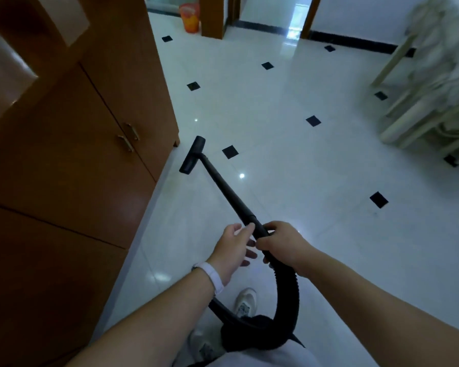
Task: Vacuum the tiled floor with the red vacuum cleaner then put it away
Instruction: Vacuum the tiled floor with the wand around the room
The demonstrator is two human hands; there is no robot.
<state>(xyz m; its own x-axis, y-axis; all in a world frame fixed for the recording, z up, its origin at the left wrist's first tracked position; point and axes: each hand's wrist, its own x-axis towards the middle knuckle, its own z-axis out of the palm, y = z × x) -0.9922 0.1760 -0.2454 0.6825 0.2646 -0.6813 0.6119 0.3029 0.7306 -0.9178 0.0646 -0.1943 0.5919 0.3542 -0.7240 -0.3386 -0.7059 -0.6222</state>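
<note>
A black vacuum wand slants away from me across the white tiled floor. Its black floor nozzle sits on the tiles beside the foot of a brown wooden cabinet. My right hand grips the wand's near end where the ribbed black hose begins. The hose curves down and back between my arms. My left hand, with a white wristband, is beside the wand with straight fingers, its fingertips touching the tube. The vacuum's red body is out of sight.
The cabinet fills the left side. A pale frame with cloth stands at the right. An orange bin sits far back by a doorway. My white shoes are below the hose. Black diamond tiles dot the floor.
</note>
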